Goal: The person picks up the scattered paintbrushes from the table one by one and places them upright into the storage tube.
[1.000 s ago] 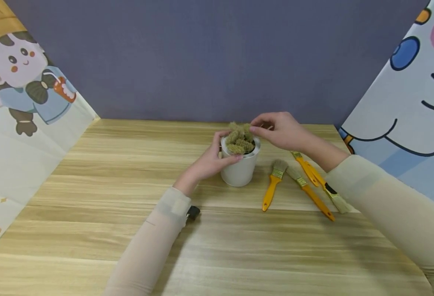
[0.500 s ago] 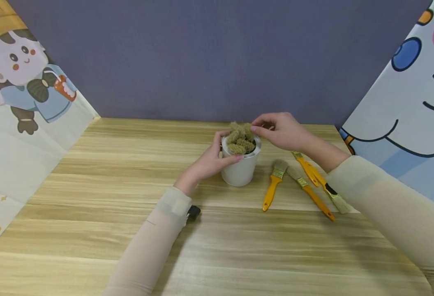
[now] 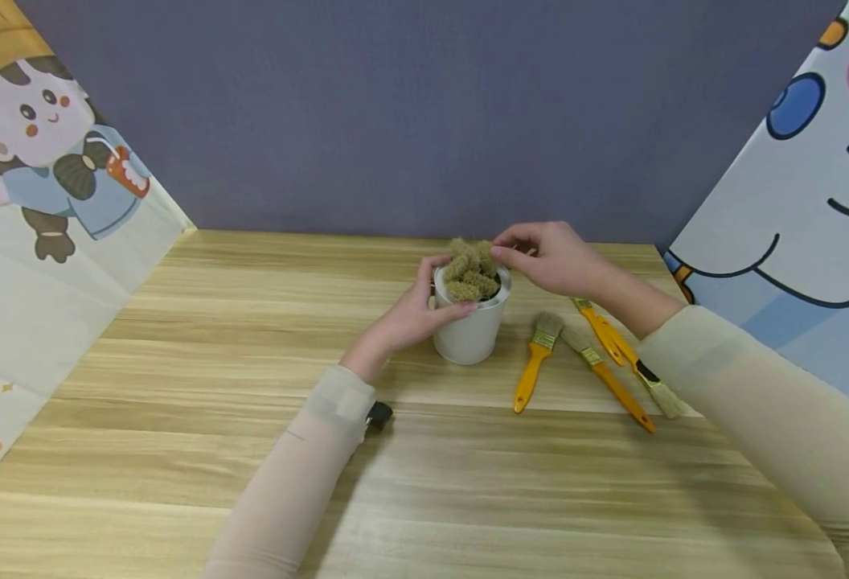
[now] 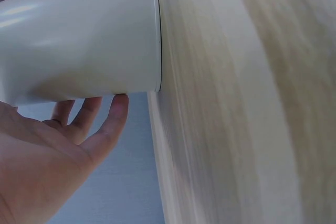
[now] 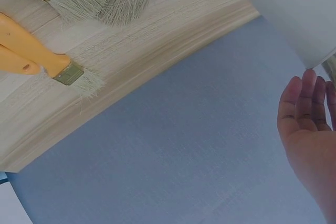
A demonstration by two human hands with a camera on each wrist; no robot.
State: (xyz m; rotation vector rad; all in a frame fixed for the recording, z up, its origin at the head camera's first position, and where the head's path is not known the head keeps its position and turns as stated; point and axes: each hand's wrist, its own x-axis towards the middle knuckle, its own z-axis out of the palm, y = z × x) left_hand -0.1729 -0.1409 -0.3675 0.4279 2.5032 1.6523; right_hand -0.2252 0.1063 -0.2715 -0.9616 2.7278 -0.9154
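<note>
In the head view a white pot stands upright on the table, with several fuzzy green-brown plant heads bunched at its top. My left hand grips the pot near the rim, thumb across the front and fingers round the far side. In the left wrist view, fingertips touch the pot's smooth wall. My right hand has thumb and index finger pinched at the right edge of the fuzzy bunch. The right wrist view shows its fingers beside the pot's rim; the pinch itself is out of sight there.
Several paintbrushes with orange handles lie right of the pot, among them a near brush and a slanted brush. One lies partly near the right sleeve. A dark blue-grey wall rises behind the wooden table.
</note>
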